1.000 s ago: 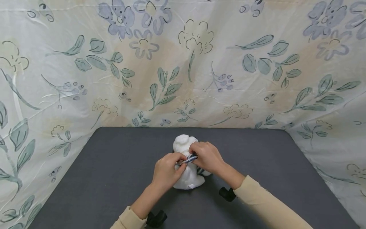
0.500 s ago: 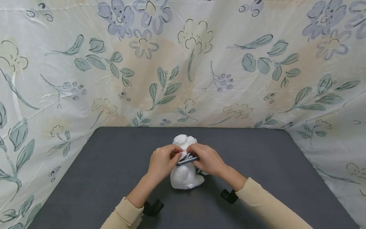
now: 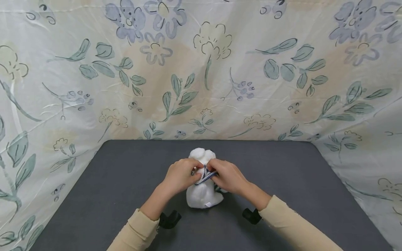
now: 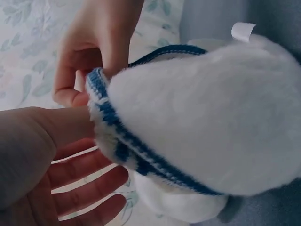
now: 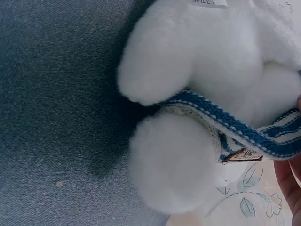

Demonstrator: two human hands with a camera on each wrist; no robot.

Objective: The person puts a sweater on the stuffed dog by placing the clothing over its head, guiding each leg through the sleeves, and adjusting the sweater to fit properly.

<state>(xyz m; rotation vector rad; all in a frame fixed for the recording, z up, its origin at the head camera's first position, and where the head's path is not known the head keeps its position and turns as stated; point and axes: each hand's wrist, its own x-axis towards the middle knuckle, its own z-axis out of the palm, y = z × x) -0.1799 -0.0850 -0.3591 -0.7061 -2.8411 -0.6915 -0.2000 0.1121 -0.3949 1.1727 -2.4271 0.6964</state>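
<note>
A white plush toy sits upright on the table, its back towards me. Blue-and-white striped knitted clothing is bunched around its upper body, with one trimmed edge stretched across the back. At the left side of the neck my left hand pinches this knit near its edge; the left wrist view shows the thumb against the knitted clothing and the other fingers spread. My right hand grips the edge on the right, pulling a band away from the plush in the right wrist view. A sewn label shows inside the knit.
The dark grey table extends around the toy. Behind it hangs a floral cloth, which also runs down both sides. Black wrist devices sit under the forearms. A small white tag sticks out from the plush.
The left hand let go lower down, shifted slightly up and left, and now pinches the knit near the neck. The right hand keeps its grip. The knit edge now slants across the back.
</note>
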